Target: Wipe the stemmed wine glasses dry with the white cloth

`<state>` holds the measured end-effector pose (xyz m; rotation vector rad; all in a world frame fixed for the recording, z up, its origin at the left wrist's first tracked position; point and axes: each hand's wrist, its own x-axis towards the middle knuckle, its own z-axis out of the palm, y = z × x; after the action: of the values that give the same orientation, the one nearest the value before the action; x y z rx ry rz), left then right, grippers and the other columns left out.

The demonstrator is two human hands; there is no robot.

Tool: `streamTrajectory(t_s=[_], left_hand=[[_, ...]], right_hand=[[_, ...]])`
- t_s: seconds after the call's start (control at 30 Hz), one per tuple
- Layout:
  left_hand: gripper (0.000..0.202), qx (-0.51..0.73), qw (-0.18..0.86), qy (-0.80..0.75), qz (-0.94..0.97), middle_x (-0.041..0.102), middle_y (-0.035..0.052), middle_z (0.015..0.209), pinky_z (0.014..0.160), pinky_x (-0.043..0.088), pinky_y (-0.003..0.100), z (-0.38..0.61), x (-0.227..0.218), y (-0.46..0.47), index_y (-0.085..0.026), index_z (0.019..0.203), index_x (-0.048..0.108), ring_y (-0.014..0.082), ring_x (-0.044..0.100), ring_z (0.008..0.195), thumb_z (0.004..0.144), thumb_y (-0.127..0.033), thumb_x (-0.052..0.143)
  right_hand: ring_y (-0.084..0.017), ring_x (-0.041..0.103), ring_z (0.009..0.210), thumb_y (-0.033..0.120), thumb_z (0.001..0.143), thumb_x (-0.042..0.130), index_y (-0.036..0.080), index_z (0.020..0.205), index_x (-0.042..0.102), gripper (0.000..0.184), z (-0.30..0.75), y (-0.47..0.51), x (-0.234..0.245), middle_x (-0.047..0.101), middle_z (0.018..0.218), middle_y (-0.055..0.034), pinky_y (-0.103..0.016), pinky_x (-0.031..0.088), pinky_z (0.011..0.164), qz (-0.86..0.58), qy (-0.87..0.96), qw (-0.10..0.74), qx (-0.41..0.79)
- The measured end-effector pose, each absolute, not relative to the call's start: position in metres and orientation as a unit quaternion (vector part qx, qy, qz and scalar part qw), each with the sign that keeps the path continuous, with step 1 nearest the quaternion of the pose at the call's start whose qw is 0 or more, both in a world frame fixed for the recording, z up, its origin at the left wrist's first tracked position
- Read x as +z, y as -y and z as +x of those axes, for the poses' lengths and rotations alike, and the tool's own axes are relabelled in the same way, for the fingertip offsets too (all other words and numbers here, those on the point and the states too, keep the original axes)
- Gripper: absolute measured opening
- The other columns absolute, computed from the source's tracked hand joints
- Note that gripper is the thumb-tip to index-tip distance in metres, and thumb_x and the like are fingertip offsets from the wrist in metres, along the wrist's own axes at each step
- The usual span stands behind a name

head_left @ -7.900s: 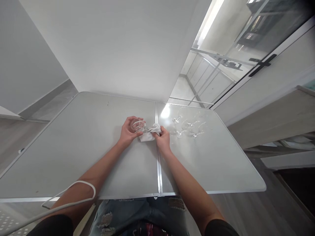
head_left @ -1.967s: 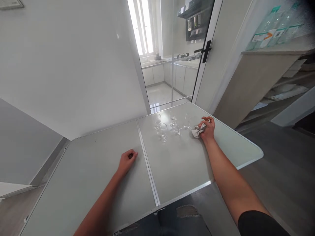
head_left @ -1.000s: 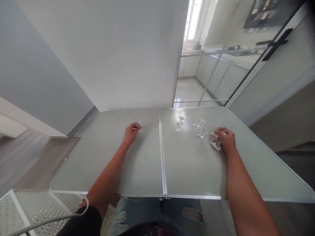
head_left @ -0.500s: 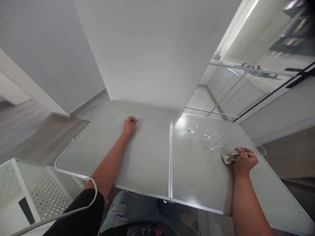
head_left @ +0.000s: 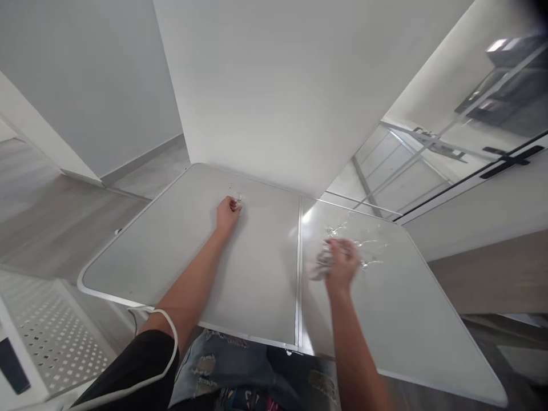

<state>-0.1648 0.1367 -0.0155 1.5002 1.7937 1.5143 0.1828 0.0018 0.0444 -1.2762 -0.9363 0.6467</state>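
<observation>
My left hand (head_left: 227, 213) is on the far left half of the folding table (head_left: 261, 274), its fingers closed round a small clear glass (head_left: 238, 199). Most of that glass is hidden by the fingers or too faint to make out. My right hand (head_left: 343, 265) is closed on a crumpled whitish cloth (head_left: 321, 264), just right of the table's centre seam. Hand and cloth are smeared by motion. Several clear stemmed glasses (head_left: 364, 264) stand just beyond and to the right of it, partly hidden by the hand.
A metal-edged seam (head_left: 298, 274) splits the table top. A white wall (head_left: 282, 114) rises at the far edge. To the right is a glass partition (head_left: 398, 154) with a metal frame. A pale cable (head_left: 171, 342) crosses my left forearm, near a white perforated rack (head_left: 64, 337).
My right hand has swept left with the cloth, from the table's right side to near the seam. My left hand stays on the glass. The view has shifted slightly.
</observation>
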Motion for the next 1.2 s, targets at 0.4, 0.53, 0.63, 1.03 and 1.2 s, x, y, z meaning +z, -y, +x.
streamTrajectory(t_s=[0.4,0.53,0.63,1.03,1.2], left_hand=[[0.022,0.493,0.144,-0.676,0.528,0.06,0.0021,0.082,0.072,0.043,0.03,-0.167,-0.024,-0.136,-0.023,0.087,0.048,0.0184,0.057,0.075,0.076,-0.009,0.061],[0.023,0.489,0.136,-0.681,0.528,0.061,0.0026,0.083,0.073,0.043,0.03,-0.167,-0.023,-0.135,-0.023,0.087,0.048,0.0189,0.058,0.078,0.075,-0.009,0.061],[0.022,0.485,0.14,-0.681,0.531,0.06,0.0016,0.079,0.072,0.043,0.03,-0.166,-0.02,-0.134,-0.023,0.086,0.047,0.0186,0.058,0.074,0.075,-0.009,0.061],[0.026,0.477,0.124,-0.69,0.529,0.055,-0.0053,0.069,0.07,0.046,0.029,-0.172,-0.023,-0.145,-0.022,0.085,0.049,0.0162,0.057,0.066,0.071,-0.013,0.069],[0.026,0.469,0.113,-0.7,0.527,0.054,-0.0075,0.069,0.075,0.048,0.028,-0.17,-0.015,-0.143,-0.021,0.084,0.049,0.013,0.056,0.066,0.07,-0.01,0.068]], right_hand=[[-0.013,0.058,0.062,0.043,0.069,0.069,0.02,0.084,0.058,0.03,-0.007,-0.134,0.01,0.061,0.073,0.0024,-0.022,0.048,0.056,-0.514,0.481,0.522,0.481],[-0.013,0.06,0.062,0.039,0.07,0.068,0.02,0.086,0.06,0.026,-0.023,-0.152,0.004,0.062,0.073,0.003,-0.022,0.048,0.057,-0.507,0.496,0.5,0.496],[-0.014,0.062,0.065,0.033,0.069,0.068,0.02,0.089,0.063,0.024,-0.034,-0.158,0.003,0.063,0.077,0.0028,-0.023,0.049,0.061,-0.508,0.505,0.489,0.498],[-0.015,0.059,0.071,0.038,0.076,0.066,0.021,0.101,0.06,0.031,0.17,-0.028,0.025,0.064,0.095,-0.002,-0.025,0.05,0.062,-0.722,0.381,0.563,0.13],[-0.024,0.065,0.097,0.041,0.072,0.075,0.012,0.119,0.06,0.057,0.302,-0.005,0.027,0.068,0.114,-0.0154,-0.031,0.05,0.086,-0.852,0.236,0.464,-0.048]])
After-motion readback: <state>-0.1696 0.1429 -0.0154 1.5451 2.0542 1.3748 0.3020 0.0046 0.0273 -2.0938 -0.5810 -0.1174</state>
